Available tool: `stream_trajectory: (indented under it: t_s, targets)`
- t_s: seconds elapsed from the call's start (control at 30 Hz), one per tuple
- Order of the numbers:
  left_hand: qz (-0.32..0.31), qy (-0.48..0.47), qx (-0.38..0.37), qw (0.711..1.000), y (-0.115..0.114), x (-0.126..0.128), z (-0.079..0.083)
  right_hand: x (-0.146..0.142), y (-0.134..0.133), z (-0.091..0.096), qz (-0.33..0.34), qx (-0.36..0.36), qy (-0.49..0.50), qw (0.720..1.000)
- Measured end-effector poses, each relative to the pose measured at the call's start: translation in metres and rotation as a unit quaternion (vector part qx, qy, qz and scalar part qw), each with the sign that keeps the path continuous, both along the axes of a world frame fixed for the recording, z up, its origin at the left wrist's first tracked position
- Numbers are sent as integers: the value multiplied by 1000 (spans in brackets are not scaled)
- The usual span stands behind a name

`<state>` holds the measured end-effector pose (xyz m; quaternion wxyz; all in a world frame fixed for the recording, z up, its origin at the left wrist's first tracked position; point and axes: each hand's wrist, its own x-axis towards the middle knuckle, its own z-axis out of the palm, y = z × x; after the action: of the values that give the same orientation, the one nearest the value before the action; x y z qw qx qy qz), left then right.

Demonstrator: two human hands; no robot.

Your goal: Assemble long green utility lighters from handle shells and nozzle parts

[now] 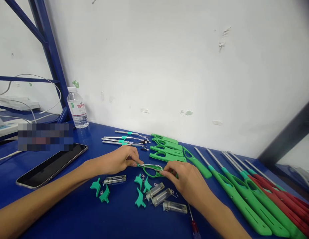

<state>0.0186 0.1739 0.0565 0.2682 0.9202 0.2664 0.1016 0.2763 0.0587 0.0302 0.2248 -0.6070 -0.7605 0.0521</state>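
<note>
My left hand (122,160) is closed, pinching the left end of a green lighter shell (150,171) with a metal tube and white wire lying along it. My right hand (183,174) has its fingertips together on the wire at the shell's right side; its palm hides the shell's handle. Just below lie several teal triggers (140,198) and several clear lighter tanks (161,197), with another clear tank (115,179) near my left forearm. Behind my hands are several green shell halves (166,151) and several metal tubes (114,142) with wires.
Assembled green lighters (239,199) and red lighters (281,196) line the right side. A screwdriver (194,227) lies by my right forearm. On the left are a phone (53,165) and a water bottle (77,109). A white wall (156,66) stands behind the blue table (77,215).
</note>
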Motion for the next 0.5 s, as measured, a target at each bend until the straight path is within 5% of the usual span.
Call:
stream_trajectory:
  t_s: [0.5]
  targets:
    - [3,26,46,999,-5,-2,0,-2,0,0,2,-1,6,1000]
